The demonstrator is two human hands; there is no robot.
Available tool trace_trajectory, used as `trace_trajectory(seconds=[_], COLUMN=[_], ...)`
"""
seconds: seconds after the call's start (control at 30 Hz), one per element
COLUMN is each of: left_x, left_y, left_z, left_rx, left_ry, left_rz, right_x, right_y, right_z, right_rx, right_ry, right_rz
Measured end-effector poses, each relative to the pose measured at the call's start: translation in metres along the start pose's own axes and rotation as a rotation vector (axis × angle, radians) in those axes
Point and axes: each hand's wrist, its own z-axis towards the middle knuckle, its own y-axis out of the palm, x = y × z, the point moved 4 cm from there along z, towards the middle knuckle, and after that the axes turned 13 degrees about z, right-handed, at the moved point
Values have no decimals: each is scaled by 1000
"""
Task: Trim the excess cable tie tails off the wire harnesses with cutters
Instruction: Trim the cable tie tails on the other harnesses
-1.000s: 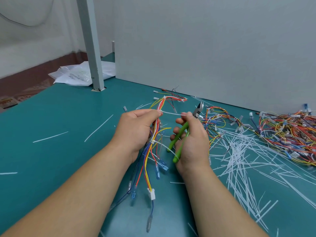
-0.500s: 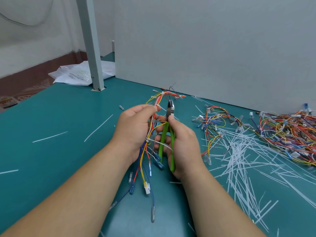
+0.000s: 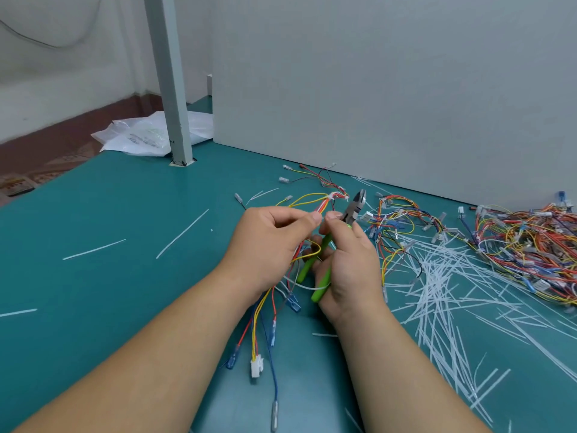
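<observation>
Head view: above the middle of the teal tabletop [image 3: 125, 292], the left hand [image 3: 271, 245] pinches a multicoloured wire harness [image 3: 254, 326] and the right hand [image 3: 349, 270] grips green-handled steel cutters [image 3: 354, 209], which should bite the thin white cable tie tail [image 3: 304, 286] flush.

At frame centre, a wire harness [image 3: 323, 203] is held over the table [image 3: 93, 214] by the left hand [image 3: 268, 242]; just right of it, the cutters [image 3: 352, 210] are gripped in the right hand [image 3: 349, 267]. Cut tie tails [image 3: 437, 285] are spread at right, with a harness pile [image 3: 524, 245] behind them. At upper left a post [image 3: 170, 89] is set before a bag [image 3: 137, 139].
</observation>
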Motion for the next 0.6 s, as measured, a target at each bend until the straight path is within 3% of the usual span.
trace_trajectory(seconds=[0.1, 0.33, 0.53, 0.6], left_x=[-2, -3, 4, 5], left_y=[-2, 1, -17, -36], left_z=[1, 0, 4, 10], left_rx=[23, -151, 100, 211], left_ry=[-6, 100, 232, 173], left_rz=[37, 248, 429, 420], right_x=[-2, -8, -14, -19], right_y=[-2, -3, -4, -8], right_z=[2, 4, 6, 11], right_rx=[38, 17, -14, 14], right_ry=[-18, -15, -62, -48], right_rz=[22, 34, 36, 139])
